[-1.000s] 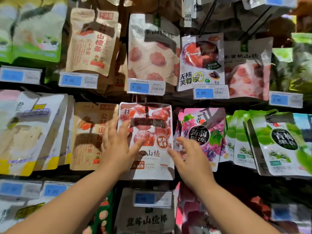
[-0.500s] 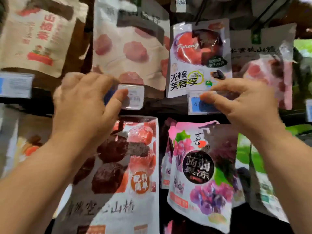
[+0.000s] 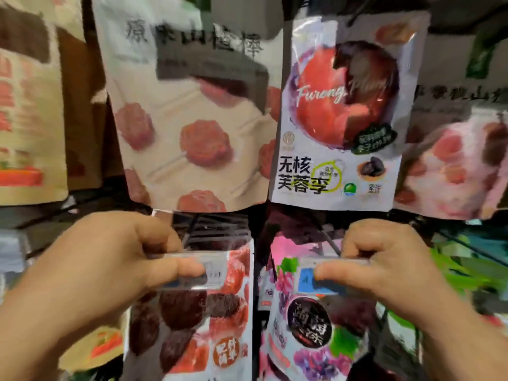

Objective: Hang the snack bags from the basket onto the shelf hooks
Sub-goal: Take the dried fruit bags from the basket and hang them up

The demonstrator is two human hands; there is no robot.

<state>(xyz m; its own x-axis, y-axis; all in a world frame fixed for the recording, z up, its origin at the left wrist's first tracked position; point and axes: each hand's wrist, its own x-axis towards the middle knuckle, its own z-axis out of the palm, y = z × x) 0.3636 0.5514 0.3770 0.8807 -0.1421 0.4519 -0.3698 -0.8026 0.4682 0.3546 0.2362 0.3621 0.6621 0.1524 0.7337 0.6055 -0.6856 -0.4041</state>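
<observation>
My left hand [image 3: 115,259] pinches a clear price tag holder [image 3: 209,272] at the end of a shelf hook, thumb in front and fingers behind. Below it hangs a white hawthorn snack bag [image 3: 198,320] with dark red fruit. My right hand [image 3: 379,262] pinches a second price tag holder [image 3: 310,279], which has a blue label, over a pink grape jelly bag [image 3: 310,339]. The hook wires [image 3: 203,229] show dark behind the tags. No basket is in view.
Above hang a beige hawthorn lollipop bag [image 3: 192,127], a white plum bag [image 3: 343,111] marked Furong and a pink bag [image 3: 456,160] at the right. A kraft paper bag [image 3: 27,119] hangs at the left. Green bags [image 3: 461,270] fill the right.
Both hands rose from the fronts of the lower bags to the price tags and closed on them. The view moved in closer to the shelf.
</observation>
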